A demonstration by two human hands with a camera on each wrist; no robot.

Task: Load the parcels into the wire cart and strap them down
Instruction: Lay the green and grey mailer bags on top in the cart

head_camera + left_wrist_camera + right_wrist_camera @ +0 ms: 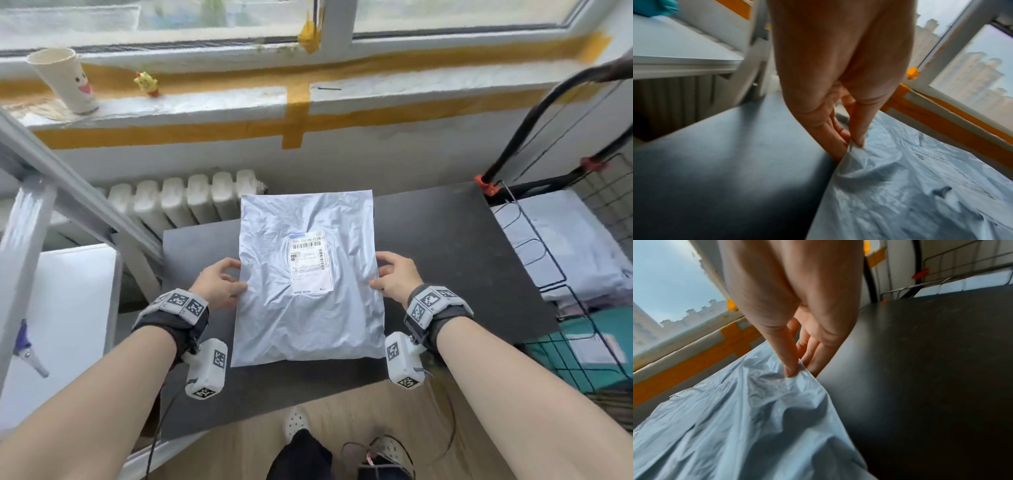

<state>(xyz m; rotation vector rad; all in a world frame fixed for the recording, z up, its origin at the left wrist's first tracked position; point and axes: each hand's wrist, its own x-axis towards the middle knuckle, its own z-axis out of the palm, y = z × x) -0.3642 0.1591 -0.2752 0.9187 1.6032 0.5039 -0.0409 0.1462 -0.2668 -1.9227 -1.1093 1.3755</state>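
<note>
A grey plastic mailer parcel [305, 315] with a white shipping label [311, 262] lies on the black table [462, 267] in front of me. My left hand [222, 282] pinches its left edge between thumb and fingers; the wrist view shows that pinch on the crinkled film [854, 146]. My right hand [394, 275] pinches the right edge the same way [797, 369]. The wire cart [561, 274] stands at the table's right end, holding a pale parcel [561, 240] and a teal one [589, 342] lower down.
The cart's black handle [534, 113] with red clips rises at the right. A white shelf frame [30, 219] and white board [65, 308] stand on the left. A radiator [191, 202] sits under the windowsill, which holds a paper cup [65, 80] and a small yellow toy [147, 83].
</note>
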